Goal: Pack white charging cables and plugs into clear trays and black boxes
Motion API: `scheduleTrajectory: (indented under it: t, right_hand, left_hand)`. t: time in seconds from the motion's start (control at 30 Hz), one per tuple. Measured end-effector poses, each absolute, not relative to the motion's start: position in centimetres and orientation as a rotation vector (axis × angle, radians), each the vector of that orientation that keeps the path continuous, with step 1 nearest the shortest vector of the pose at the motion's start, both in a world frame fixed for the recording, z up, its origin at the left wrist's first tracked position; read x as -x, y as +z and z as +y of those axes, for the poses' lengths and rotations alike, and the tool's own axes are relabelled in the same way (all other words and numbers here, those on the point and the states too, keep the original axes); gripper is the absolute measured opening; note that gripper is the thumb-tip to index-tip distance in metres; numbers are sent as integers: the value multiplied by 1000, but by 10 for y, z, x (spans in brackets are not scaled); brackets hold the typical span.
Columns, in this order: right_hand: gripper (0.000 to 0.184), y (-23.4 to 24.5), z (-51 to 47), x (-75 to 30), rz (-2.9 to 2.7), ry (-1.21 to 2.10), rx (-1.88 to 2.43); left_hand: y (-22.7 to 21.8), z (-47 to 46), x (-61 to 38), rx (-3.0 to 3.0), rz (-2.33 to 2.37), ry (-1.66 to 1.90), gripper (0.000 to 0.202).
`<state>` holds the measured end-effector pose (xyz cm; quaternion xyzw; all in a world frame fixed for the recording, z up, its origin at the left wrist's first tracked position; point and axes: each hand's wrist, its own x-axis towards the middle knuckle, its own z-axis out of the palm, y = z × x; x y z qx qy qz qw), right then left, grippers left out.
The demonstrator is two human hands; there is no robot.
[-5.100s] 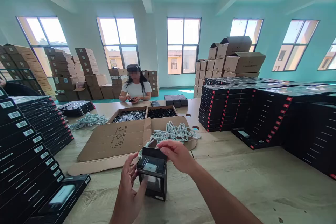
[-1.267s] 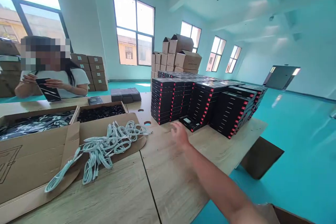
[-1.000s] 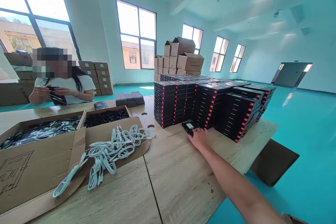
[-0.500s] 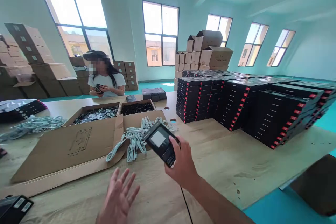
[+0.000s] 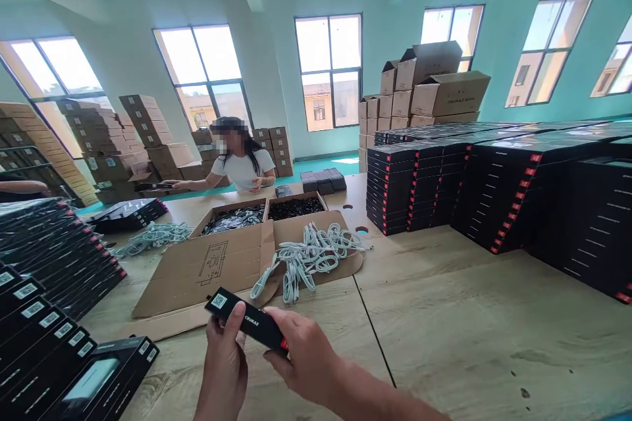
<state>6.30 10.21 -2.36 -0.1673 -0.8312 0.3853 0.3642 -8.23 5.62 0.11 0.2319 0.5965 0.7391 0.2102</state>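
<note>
Both my hands hold a flat black box (image 5: 251,321) above the front of the table. Its narrow side faces me, with a white code label at the left, pale lettering and a red patch at the right. My left hand (image 5: 224,358) grips the left end, thumb along the narrow side. My right hand (image 5: 307,356) is closed round the right end. Just beyond the box, coiled white cables (image 5: 299,262) lie on a cardboard flap (image 5: 195,273). The box's far face is hidden from me.
Stacked black boxes stand at left (image 5: 64,256) and right (image 5: 419,191). An open carton (image 5: 267,218) holds small dark and silvery parts. Across the wooden table (image 5: 444,316), a co-worker (image 5: 241,161) reaches leftward with a dark item. Brown cartons (image 5: 402,89) are piled behind.
My left hand, open before, now grips the box together with my right. The box has turned its narrow side toward me. My view has swung left; the co-worker's arm now stretches out.
</note>
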Motion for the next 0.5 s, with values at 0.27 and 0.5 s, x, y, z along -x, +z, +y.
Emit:
scheduleTrajectory:
  t: [0.27,0.5]
  right_hand:
    - [59,-43,127,-69,-1570,1821,331]
    - [57,-44,135,-73,-1739,1762,385]
  left_hand:
    - [1,36,102,-1963,2351,1293,80]
    - [-17,39,95,-2933,2125,692,74]
